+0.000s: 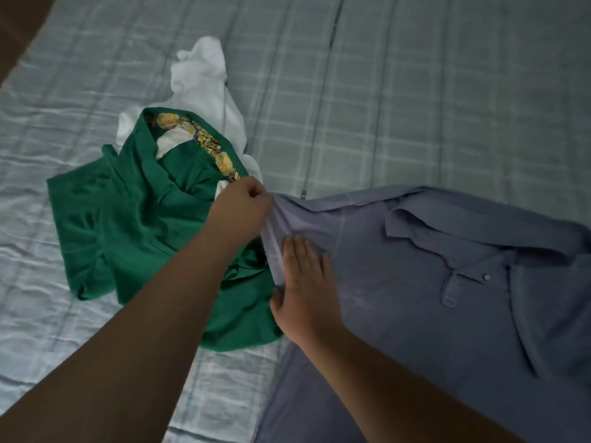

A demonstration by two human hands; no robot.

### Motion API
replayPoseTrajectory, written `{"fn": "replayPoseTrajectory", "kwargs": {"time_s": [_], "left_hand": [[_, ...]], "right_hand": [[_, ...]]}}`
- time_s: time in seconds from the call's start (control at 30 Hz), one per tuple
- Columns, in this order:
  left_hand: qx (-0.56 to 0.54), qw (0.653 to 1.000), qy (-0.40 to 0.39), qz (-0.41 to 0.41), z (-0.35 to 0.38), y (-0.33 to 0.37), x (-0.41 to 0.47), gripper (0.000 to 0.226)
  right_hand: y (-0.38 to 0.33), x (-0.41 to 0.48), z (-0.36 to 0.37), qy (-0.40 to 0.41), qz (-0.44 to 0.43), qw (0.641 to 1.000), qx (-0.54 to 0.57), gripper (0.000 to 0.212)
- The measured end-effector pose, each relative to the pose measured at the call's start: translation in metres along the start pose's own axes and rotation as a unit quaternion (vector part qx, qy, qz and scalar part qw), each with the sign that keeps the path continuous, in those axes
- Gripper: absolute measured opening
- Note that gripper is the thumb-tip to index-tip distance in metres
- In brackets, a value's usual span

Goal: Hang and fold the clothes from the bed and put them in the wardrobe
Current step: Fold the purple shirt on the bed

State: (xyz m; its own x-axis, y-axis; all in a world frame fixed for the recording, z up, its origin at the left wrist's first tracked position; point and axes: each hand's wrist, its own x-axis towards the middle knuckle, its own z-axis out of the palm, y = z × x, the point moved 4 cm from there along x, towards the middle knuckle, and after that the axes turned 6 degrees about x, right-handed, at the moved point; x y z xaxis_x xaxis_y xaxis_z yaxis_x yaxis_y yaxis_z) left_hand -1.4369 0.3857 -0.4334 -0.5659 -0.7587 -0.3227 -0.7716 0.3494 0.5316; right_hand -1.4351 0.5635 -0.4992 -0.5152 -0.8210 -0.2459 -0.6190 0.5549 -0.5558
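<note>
Head view: I see the blue polo (415,282) spread front-up on the bed (415,91), placket open, bunched at its near edge. Left hand (240,209) pinches that edge. Right hand (303,282) lies flat on the cloth, fingers straight. Green top (144,235) sits crumpled just beside, over a white one (201,75).

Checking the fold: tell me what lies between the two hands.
In the head view, only a bunched edge of the blue polo shirt: the left hand pinches it, the right hand presses flat on it.
</note>
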Motion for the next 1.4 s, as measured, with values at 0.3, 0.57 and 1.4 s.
{"fn": "replayPoseTrajectory", "kwargs": {"time_s": [0.3,0.57,1.4], "left_hand": [[-0.032,0.991,-0.060,0.115,0.034,0.120,-0.047,0.014],[-0.145,0.959,-0.242,0.041,0.159,0.135,-0.134,0.035],[0.212,0.945,-0.056,0.242,0.151,0.042,-0.120,0.011]], "right_hand": [[0.023,-0.047,-0.054,0.145,0.170,0.829,0.512,0.051],[0.117,-0.110,-0.033,0.169,0.248,0.634,0.713,0.035],[0.174,-0.064,-0.105,0.088,0.299,0.941,0.129,0.009]]}}
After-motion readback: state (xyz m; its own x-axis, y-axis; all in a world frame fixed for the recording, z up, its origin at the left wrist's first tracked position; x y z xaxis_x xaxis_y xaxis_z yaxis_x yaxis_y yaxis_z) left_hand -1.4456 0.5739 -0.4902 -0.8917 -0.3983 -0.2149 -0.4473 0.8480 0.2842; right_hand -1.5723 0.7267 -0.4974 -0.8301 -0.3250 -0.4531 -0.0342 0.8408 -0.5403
